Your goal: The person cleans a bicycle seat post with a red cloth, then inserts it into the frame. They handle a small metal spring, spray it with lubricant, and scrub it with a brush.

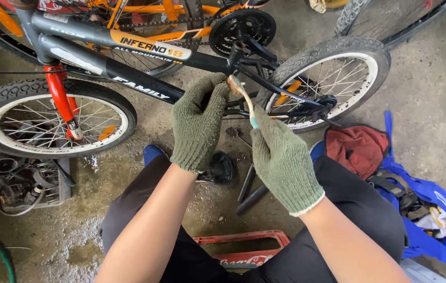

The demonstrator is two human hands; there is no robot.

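Note:
Both my hands wear green knit gloves and are raised in front of a small black and orange bicycle (144,84). My right hand (283,160) grips a small brush (244,97) by its teal handle, bristle end up. The worn bristles touch the fingertips of my left hand (199,123). That hand is curled shut around a small part, which its fingers almost wholly hide. Just behind the hands are the bicycle's crank and black chainring (244,26).
The bicycle's wheels stand at left (50,118) and right (333,78). A black round part (222,167) and dark rods (249,194) lie on the concrete floor between my knees. A red crate (244,249) is under me. A blue bag (432,236) and red pouch (356,149) lie right, a basket of parts (23,183) left.

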